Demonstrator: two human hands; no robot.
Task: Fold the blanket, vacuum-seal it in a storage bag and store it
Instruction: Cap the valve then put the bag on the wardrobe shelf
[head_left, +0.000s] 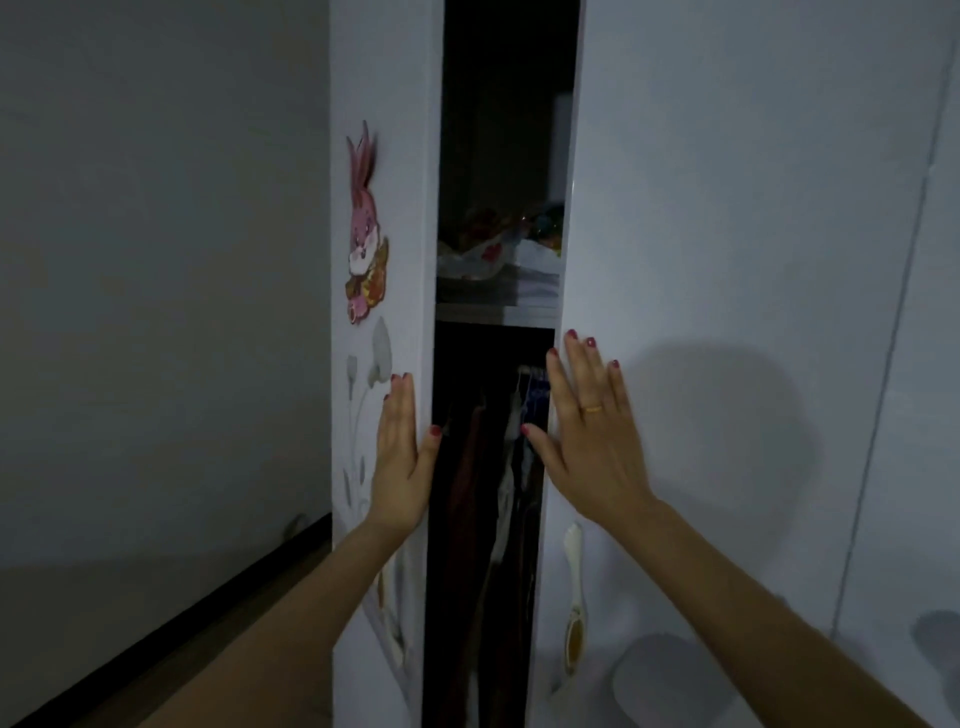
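Observation:
I face a white wardrobe whose two doors stand slightly apart. My left hand lies flat with straight fingers against the left door. My right hand presses flat on the right door near its edge. Through the dark gap, a shelf carries a folded white bundle with coloured print in clear plastic; whether it is the bagged blanket I cannot tell. Hanging clothes show below the shelf.
A pink rabbit sticker and pale flower decals mark the left door. A white and gold handle sits low on the right door. A bare grey wall and dark skirting lie to the left.

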